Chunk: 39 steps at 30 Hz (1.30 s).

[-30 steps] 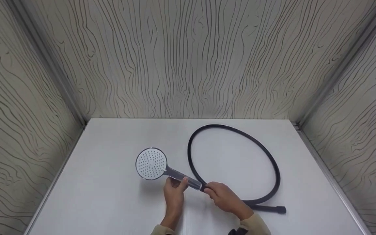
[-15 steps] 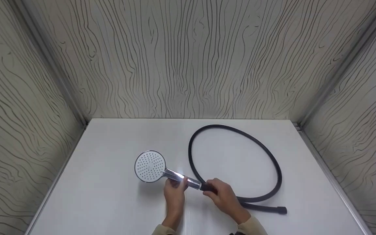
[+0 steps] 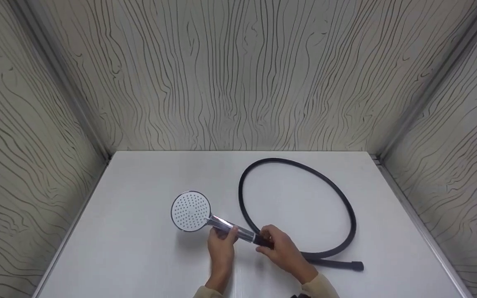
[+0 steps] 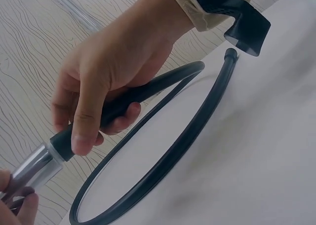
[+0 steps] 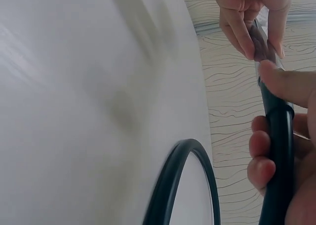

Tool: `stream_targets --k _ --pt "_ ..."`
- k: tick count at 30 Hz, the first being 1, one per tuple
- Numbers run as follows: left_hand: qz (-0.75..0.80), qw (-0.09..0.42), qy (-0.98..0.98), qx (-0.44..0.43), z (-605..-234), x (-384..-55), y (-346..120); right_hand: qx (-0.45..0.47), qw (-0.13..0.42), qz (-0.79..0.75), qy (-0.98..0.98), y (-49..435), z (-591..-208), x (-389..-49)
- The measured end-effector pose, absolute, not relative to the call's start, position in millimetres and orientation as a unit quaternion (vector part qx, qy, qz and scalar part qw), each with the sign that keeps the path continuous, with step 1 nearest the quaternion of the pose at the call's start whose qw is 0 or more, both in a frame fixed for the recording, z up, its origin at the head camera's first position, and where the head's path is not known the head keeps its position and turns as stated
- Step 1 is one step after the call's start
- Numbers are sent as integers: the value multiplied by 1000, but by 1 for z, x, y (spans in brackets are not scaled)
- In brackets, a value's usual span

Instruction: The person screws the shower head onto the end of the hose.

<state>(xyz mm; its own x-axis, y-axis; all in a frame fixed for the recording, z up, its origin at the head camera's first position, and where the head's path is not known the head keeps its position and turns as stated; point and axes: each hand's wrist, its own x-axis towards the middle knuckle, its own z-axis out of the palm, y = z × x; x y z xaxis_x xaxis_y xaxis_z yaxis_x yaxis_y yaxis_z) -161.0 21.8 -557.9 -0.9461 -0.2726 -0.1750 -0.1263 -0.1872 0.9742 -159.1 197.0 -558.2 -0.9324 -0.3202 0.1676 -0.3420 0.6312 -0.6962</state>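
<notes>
A hand shower head [image 3: 190, 211] with a round white nozzle face and a chrome handle [image 3: 244, 234] is held above the white table, face up. My left hand [image 3: 221, 248] grips the handle between thumb and fingers, around its middle. At the handle's lower end, the black end fitting of a shower hose [image 4: 61, 143] meets the chrome in line with it. My right hand [image 3: 284, 250] holds this hose end, thumb along the fitting and fingers curled round the hose [image 5: 280, 151], as the right wrist view shows. Any thread at the joint is hidden.
The hose loops [image 3: 352, 219] across the right side of the white table [image 3: 139, 186]. Its other black end [image 3: 357, 266] lies near the front right. Wood-grain panels [image 3: 238, 82] stand at the back and both sides, with metal rails along the corners.
The shower head has dipped slightly toward me. My right hand's fingers have shifted their hold around the hose fitting, and more of the black fitting shows. The left hand keeps its grip.
</notes>
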Motion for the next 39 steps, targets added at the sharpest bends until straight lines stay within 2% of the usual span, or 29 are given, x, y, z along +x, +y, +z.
stream_targets --k 5,8,17,20,28,31,35,39 --pt "-752 51 -638 158 -558 -161 23 186 78 388 -899 195 -560 -157" --pt "-754 56 -636 153 -557 -161 23 206 91 379 -898 196 -560 -157" --pt "-756 49 -635 151 -562 -160 23 248 4 359 -900 201 -556 -159" --pt "-752 51 -639 153 -563 -160 24 245 -4 357 -901 202 -556 -159" --pt "-743 79 -644 165 -559 -161 24 211 94 363 -903 197 -564 -156" --pt "-741 75 -646 169 -559 -160 25 198 108 361 -905 197 -565 -156" --pt "-747 62 -642 159 -561 -160 24 203 79 361 -907 199 -563 -157" --pt "-752 48 -641 144 -563 -160 24 218 12 356 -909 204 -558 -161"
